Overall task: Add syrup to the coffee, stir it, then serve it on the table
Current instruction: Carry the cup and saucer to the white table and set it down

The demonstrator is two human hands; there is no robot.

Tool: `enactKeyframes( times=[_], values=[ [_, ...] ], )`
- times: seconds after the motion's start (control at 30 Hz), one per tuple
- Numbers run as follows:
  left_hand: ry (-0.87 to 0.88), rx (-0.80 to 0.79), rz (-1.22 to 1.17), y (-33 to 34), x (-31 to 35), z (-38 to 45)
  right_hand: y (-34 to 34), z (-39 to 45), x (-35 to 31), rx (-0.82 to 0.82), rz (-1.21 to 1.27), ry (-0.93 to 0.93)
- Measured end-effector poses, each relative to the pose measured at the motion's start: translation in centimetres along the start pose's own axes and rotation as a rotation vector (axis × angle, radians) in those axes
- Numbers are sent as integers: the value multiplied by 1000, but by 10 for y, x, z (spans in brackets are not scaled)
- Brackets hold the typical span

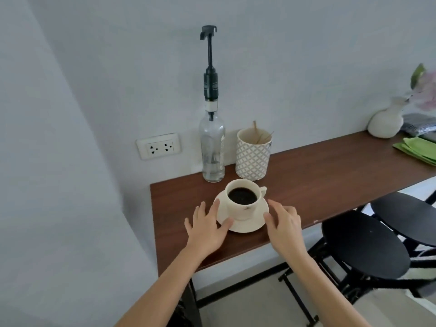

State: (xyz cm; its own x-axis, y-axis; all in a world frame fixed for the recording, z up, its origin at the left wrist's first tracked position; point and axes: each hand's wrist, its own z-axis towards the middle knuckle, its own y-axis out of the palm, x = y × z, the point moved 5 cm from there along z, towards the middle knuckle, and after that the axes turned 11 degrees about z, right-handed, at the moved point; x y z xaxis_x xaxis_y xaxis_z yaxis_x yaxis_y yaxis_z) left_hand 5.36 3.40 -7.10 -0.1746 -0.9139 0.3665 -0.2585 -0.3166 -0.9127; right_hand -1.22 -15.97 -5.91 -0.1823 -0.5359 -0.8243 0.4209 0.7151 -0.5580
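Both hands (245,223) open, flanking saucer (243,226), gripping nothing; syrup step seemingly pending; next, press pump bottle (212,147) over coffee cup (243,199).

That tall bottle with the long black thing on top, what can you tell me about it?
The syrup bottle is clear glass, upright, nearly empty, with a little clear liquid at the bottom. A black pump, its long stem raised, tops the neck. It stands at the back of the wooden table against the wall, left of the patterned cup, behind the coffee cup. Neither hand touches it.
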Motion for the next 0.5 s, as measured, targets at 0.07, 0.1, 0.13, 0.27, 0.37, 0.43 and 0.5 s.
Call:
enactKeyframes(
  times=[0.07, 0.1, 0.13, 0.27, 0.37, 0.43, 0.5],
  values=[
    [-43, 11, 72, 5, 7, 3, 5, 11, 4, -34, -96, -37],
    [-56, 20, 98, 6, 10, 3, 7, 14, 5, -36, -149, -68],
    [-66, 31, 118, 7, 12, 2, 10, 15, 7, -36, -194, -96],
    [-74, 70, 156, 7, 16, -2, 13, 8, 13, 62, -251, -171],
    [-56, 58, 189, 7, 15, -9, 12, -4, 19, 133, -229, -192],
    [-46, 47, 203, 8, 13, -14, 13, -14, 24, 146, -189, -190],
    [-33, 42, 203, 10, 10, -20, 12, -25, 29, 162, -119, -182]
  ],
)
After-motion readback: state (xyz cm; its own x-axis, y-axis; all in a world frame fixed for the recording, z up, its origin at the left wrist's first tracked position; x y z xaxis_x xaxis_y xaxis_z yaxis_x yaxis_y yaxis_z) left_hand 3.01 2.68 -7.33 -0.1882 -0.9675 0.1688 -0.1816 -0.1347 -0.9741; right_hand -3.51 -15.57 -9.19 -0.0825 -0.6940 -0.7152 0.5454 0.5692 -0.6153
